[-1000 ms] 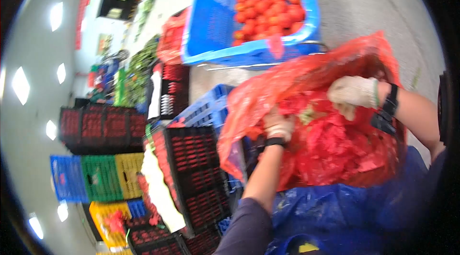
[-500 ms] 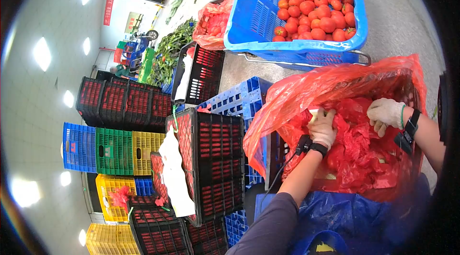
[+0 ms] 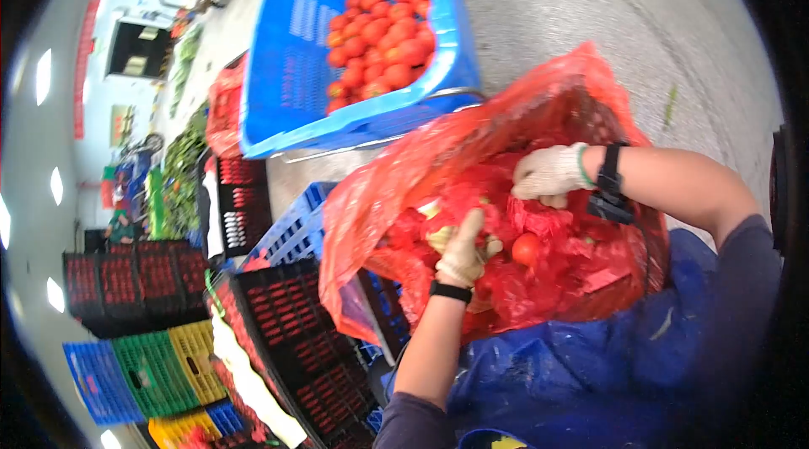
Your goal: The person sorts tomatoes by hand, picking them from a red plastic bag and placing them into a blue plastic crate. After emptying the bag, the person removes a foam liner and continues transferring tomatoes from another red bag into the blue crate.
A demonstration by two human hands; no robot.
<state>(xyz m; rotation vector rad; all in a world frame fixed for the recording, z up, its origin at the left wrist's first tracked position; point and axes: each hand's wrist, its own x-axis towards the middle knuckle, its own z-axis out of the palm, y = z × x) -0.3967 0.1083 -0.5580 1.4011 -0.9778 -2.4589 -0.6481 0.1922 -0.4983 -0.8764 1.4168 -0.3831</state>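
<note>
A large red plastic bag lines a crate in front of me, its edge folded up and outward. Down in it, among crumpled red plastic, lies a tomato. My left hand, in a pale knit glove, reaches into the left part of the liner with thumb raised and fingers curled; what they hold is mostly hidden, and a reddish patch shows between thumb and fingers. Also gloved, my right hand has its fingers bent onto the crumpled plastic just above the tomato. Pale pieces show near the left hand.
Beyond the bag stands a blue basket of tomatoes on a metal-framed support. Stacked black crates with red contents rise at left, near a blue pallet. Further off are green crates and leafy vegetables.
My view has turned, so the surroundings shift left and down. The left hand has changed its pose, thumb now up. A tomato now shows between the hands in the bag.
</note>
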